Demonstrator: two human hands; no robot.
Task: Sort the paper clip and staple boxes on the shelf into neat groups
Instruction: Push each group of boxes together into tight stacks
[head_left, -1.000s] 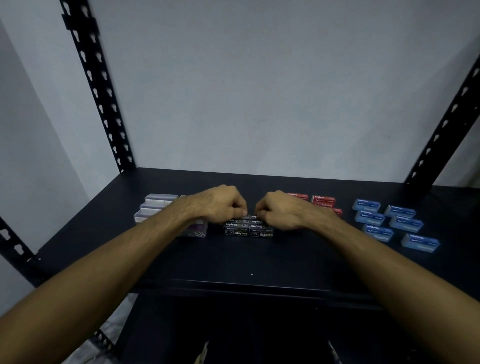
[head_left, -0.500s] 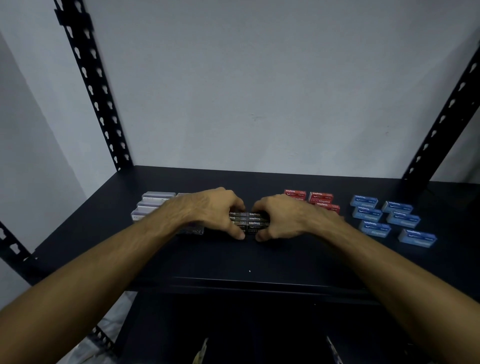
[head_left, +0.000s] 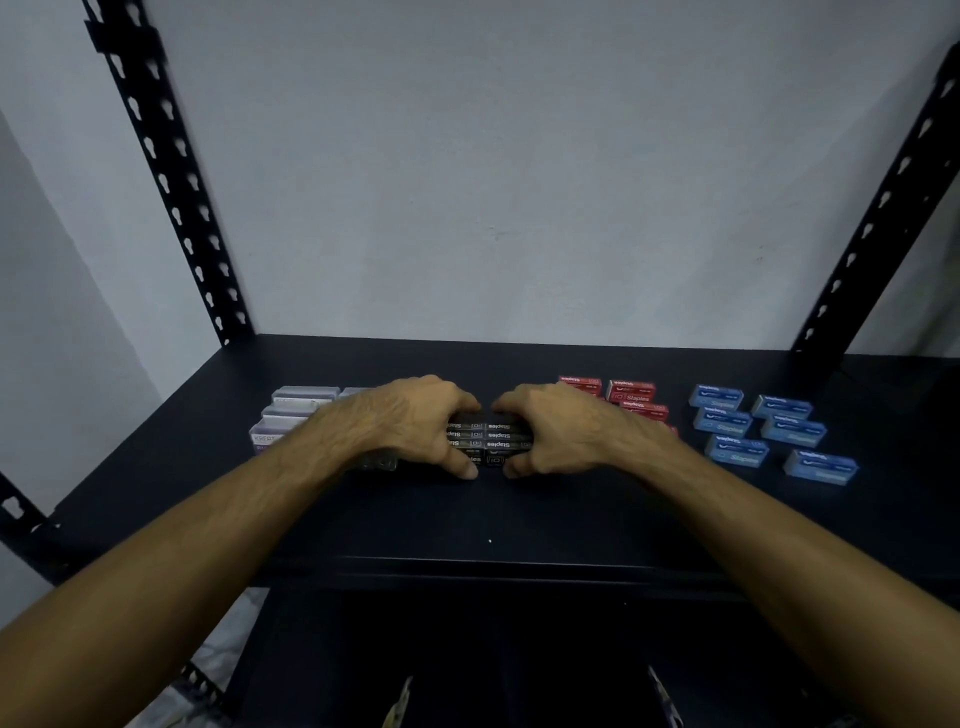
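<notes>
**Two hands square up the black boxes**

Both hands have dropped from pinching the tops a second ago: left hand and right hand now cup the black boxes mid-shelf, fingers curled round the block's ends, thumbs at its front. The group looks nearly tidy. Small matte cardboard bricks; clear boxes left, red boxes and blue boxes right on the dark shelf.

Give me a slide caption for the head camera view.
Both hands squeeze the black staple boxes together on the shelf, between clear boxes, red boxes and blue boxes.
</notes>
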